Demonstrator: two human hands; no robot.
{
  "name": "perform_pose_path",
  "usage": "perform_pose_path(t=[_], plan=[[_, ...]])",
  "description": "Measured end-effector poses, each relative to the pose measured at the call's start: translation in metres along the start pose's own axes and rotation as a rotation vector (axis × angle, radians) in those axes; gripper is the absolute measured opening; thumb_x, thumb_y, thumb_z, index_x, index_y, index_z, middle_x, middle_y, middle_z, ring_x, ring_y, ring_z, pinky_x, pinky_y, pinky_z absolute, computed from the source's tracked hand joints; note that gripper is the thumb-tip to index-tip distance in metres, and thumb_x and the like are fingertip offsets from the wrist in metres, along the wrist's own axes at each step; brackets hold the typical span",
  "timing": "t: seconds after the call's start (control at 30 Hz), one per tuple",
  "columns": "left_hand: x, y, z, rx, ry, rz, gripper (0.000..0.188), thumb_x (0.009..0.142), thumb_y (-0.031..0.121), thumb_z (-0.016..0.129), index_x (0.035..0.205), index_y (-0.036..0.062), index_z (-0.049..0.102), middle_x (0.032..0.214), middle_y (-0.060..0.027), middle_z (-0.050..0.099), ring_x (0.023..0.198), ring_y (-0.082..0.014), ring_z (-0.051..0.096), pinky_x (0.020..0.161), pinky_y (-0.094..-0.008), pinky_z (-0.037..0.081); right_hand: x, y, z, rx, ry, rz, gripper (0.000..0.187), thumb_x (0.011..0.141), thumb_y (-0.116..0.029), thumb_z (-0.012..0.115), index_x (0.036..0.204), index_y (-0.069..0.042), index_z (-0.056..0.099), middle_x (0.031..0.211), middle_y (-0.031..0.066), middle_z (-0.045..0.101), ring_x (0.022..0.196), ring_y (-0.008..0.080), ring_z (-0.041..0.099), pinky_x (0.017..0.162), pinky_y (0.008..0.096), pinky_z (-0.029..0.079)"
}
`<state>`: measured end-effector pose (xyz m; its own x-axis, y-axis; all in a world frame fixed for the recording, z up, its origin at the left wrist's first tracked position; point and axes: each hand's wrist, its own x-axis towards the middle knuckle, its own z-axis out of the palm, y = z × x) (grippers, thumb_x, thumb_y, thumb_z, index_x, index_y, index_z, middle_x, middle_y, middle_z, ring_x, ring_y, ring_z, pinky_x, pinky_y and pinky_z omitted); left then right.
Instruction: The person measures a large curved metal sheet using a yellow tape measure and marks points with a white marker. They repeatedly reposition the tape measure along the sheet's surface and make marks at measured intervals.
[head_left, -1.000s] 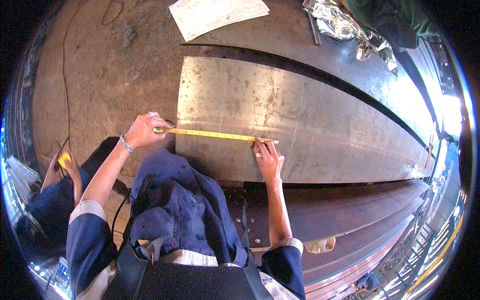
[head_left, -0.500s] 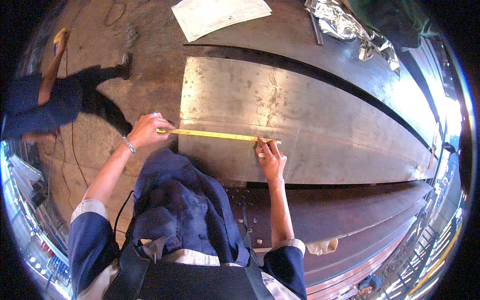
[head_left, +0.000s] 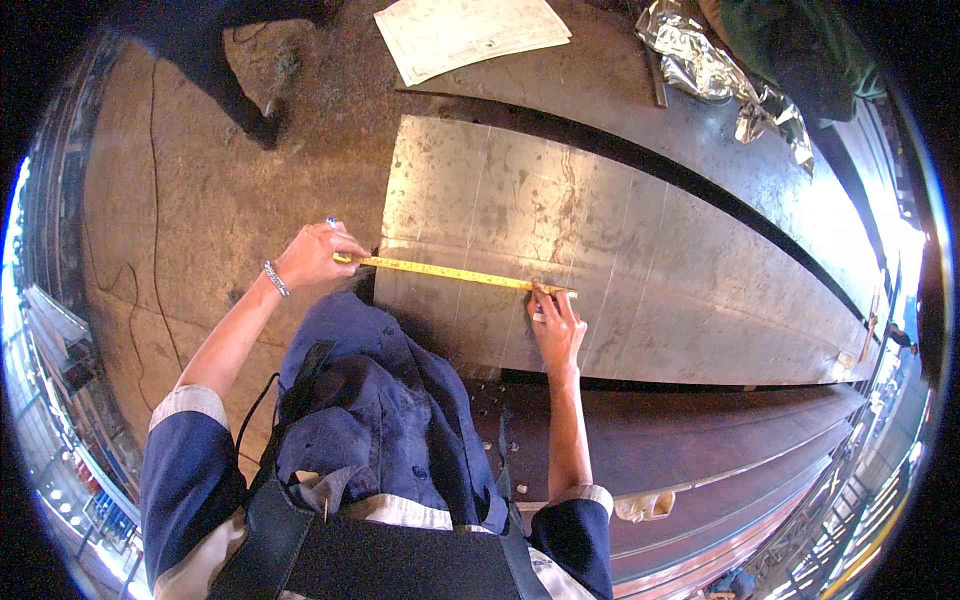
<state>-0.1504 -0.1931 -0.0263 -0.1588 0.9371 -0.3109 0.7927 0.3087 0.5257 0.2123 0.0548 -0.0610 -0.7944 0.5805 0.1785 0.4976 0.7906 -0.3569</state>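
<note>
While only the head view shows this moment, it gives a clear look down on a yellow tape measure (head_left: 455,272) stretched flat across the near end of a large steel plate (head_left: 640,250). The left hand (head_left: 310,255) sits at the plate's left edge, its fingers (head_left: 345,245) closed together on the tape's end, pinching it just off the steel. The right hand (head_left: 555,325) lies on the plate further along, fingers (head_left: 548,300) pressed down together on the blade, pinning its other end to the metal; whether a small marker is tucked under them I cannot tell.

As I judge it, the tape is light, thin and springy: it bends easily, wants to curl or recoil, and slides readily on smooth steel, so it is best held at both ends, taut, with flat finger pressure and not a pinch mid-span. Its edges may be sharp if it snaps back. The plate looks heavy, rigid and hard-edged, not something to shift by hand.

Beyond the plate, a second dark steel slab (head_left: 620,100) carries paper sheets (head_left: 470,35) and crumpled foil (head_left: 700,70). A bracelet (head_left: 276,279) circles the left wrist. Another person's leg (head_left: 225,80) stands on the brown floor (head_left: 170,220) at upper left.
</note>
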Motion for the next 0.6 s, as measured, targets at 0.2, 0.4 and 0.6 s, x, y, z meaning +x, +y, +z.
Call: perform_pose_path(t=[0.2, 0.4, 0.6], plan=[[-0.012, 0.001, -0.011, -0.016, 0.045, -0.021, 0.023, 0.076, 0.020, 0.072, 0.097, 0.0173, 0.079, 0.094, 0.0002, 0.074, 0.091, -0.0191, 0.067, 0.085, -0.0340, 0.055, 0.002, -0.008, -0.003, 0.025, 0.020, -0.042, 0.027, 0.080, -0.014, 0.076, 0.107, -0.016, 0.075, 0.088, 0.0022, 0.062, 0.060, 0.0201, 0.066, 0.055, 0.0315, 0.055], [-0.052, -0.021, -0.030, 0.032, -0.004, -0.130, 0.023, 0.073, 0.020, 0.072, 0.094, 0.0175, 0.079, 0.091, -0.0004, 0.074, 0.090, -0.0202, 0.067, 0.085, -0.0348, 0.055, 0.006, -0.049, 0.015, 0.075, 0.020, -0.098, 0.027, 0.079, -0.013, 0.077, 0.105, -0.016, 0.074, 0.084, 0.0009, 0.060, 0.058, 0.0195, 0.064, 0.054, 0.0322, 0.055], [-0.055, -0.030, -0.023, 0.021, 0.031, -0.086, 0.022, 0.074, 0.022, 0.072, 0.095, 0.0191, 0.079, 0.094, 0.0008, 0.075, 0.092, -0.0195, 0.067, 0.085, -0.0352, 0.056, 0.006, -0.069, 0.029, 0.118, -0.009, -0.088, 0.028, 0.079, -0.014, 0.077, 0.107, -0.015, 0.073, 0.084, 0.0014, 0.059, 0.060, 0.0202, 0.065, 0.054, 0.0334, 0.054]])
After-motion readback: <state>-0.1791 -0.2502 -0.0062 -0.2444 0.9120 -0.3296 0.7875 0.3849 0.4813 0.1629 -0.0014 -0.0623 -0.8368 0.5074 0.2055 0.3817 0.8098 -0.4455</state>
